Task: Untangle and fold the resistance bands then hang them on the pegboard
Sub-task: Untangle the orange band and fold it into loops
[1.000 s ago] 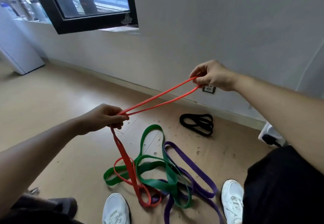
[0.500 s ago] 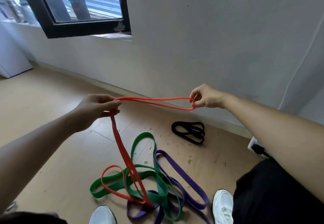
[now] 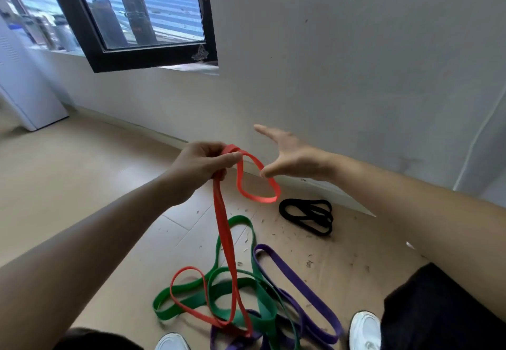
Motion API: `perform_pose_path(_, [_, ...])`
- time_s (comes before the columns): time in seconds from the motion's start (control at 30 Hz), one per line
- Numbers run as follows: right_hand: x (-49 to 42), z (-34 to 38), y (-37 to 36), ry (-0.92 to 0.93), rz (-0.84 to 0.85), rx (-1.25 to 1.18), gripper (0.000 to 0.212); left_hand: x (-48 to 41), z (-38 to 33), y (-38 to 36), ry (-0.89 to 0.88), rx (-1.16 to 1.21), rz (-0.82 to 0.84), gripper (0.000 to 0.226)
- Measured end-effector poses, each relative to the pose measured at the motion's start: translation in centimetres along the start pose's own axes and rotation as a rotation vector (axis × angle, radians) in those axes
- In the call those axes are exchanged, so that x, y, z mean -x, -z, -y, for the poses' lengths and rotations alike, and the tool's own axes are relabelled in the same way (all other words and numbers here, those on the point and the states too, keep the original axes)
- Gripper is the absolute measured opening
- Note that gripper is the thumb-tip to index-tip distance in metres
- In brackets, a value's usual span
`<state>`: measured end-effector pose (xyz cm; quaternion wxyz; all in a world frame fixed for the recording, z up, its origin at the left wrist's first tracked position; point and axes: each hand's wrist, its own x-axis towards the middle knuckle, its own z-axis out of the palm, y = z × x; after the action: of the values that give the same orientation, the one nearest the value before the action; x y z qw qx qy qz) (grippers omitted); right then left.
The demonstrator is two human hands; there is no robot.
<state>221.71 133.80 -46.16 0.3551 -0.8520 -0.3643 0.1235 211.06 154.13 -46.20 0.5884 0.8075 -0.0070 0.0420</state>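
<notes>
One fist, my left hand (image 3: 204, 162), is clamping the red band (image 3: 225, 229) trailing downward, while my open right hand (image 3: 293, 156) is hovering beside its loop.

The red band (image 3: 223, 229) is hanging in mid-air, its top bunched and drooping into a small loop on the right, its long doubled strands running down to the floor. Down there it is lying looped through the green band (image 3: 241, 292), which is sprawling in flat curves over the purple band (image 3: 298, 286). The black band (image 3: 308, 215) is lying apart, folded, nearer the wall.
</notes>
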Motion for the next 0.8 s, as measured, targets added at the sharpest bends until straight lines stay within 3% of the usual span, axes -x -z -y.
perform_pose_path(0.13, [0.1,1.6,-0.4,0.099,0.08,-0.151,0.073,-0.2,-0.5,0.1,-0.051,-0.26,0.088,0.021])
perform_pose_path(0.3, [0.1,1.2,-1.8,0.112,0.266,-0.143,0.024,0.0,-1.3,0.3,-0.136,-0.58,0.274,0.014])
perform_pose_path(0.43, [0.2,1.0,-1.7,0.094,0.273,-0.171,0.019,0.4,-1.5,0.6,-0.163,-0.653,0.243,0.026])
perform_pose_path(0.6, [0.3,1.0,-0.5,0.115,0.208,-0.145,0.014,0.2,-0.9,0.8,-0.14,-0.614,0.182,0.008])
perform_pose_path(0.8, [0.8,0.6,2.7,0.184,-0.057,-0.366,0.018,0.2,0.5,0.2,-0.096,-0.54,0.154,0.007])
